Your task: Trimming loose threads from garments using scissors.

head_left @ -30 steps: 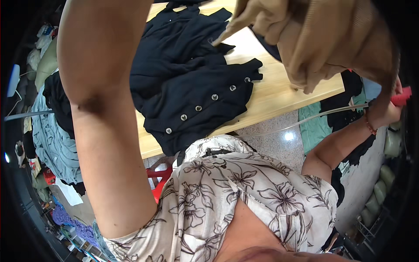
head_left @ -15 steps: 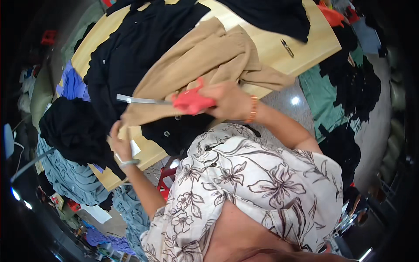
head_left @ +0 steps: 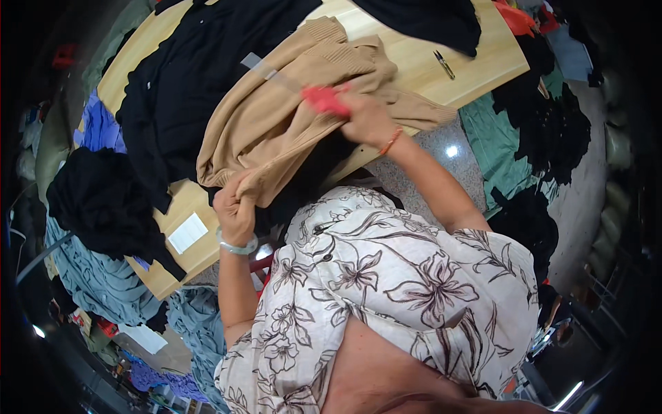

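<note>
A beige knitted garment [head_left: 265, 127] with ribbed edges lies bunched across the table in front of me. My left hand [head_left: 235, 212] is closed on its near left edge and pulls up a fold. In my right hand [head_left: 370, 121], held above the garment's right part, is a red-handled tool [head_left: 324, 101]. A long, flat, pale strip sticks out of it toward the far left; motion blurs it, so its exact kind is unclear. Black garments [head_left: 186, 90] lie beneath and beyond the beige one.
Thread snips [head_left: 444, 65] rest on the wooden table [head_left: 414, 90] at the right, near another black garment [head_left: 427, 21]. A white paper [head_left: 187, 233] lies at the near left, beside a black cloth heap [head_left: 96, 200]. Green cloth [head_left: 489, 141] is on the floor to the right.
My left hand has moved right and now grips the garment's edge in a bunched fold. My right hand has carried the red-handled tool farther away over the garment. The white paper is now uncovered.
</note>
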Demonstrator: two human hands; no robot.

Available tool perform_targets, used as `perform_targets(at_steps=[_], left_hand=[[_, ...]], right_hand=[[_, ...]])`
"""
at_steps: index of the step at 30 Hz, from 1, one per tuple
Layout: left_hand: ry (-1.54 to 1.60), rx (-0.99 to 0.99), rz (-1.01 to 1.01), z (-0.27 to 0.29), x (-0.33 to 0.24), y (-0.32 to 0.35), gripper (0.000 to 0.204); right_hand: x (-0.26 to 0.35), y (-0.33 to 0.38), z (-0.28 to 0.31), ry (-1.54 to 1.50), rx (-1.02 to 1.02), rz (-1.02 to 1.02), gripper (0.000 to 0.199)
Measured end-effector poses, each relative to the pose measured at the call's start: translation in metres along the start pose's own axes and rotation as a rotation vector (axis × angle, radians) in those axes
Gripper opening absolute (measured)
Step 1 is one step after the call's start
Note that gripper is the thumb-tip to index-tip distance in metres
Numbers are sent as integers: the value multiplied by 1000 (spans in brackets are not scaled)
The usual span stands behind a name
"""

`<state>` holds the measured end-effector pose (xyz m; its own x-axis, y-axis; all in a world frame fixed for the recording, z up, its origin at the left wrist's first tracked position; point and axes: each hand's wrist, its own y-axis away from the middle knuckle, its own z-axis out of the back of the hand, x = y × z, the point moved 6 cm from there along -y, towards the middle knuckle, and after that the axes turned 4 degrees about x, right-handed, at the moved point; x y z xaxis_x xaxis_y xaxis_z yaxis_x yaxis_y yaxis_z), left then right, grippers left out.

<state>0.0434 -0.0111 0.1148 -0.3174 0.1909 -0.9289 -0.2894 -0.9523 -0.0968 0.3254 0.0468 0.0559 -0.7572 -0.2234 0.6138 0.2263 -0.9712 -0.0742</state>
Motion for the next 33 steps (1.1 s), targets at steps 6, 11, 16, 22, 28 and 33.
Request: perform_targets(at_steps=[6,11,16,22,28,33], left_hand=[[291,-123,120,54,-33,54,23],[701,-108,314,72,2,120,27],[779,-325,654,68,125,135,29],[567,-452,830,58,263,148,26],[-619,-628,330,49,167,99,34],[-422,-226,-122,-68,71,-19,42]], right_hand=[[-73,16,123,-40,-249,-152,39],[-23,4,165,-447,137,-9,37],[-26,-82,103,106,356,-33,28],[-77,-143,48,513,132,-239,33],[-109,-82,62,622,76,-318,30],[-110,-37,66,260,41,-250,32]])
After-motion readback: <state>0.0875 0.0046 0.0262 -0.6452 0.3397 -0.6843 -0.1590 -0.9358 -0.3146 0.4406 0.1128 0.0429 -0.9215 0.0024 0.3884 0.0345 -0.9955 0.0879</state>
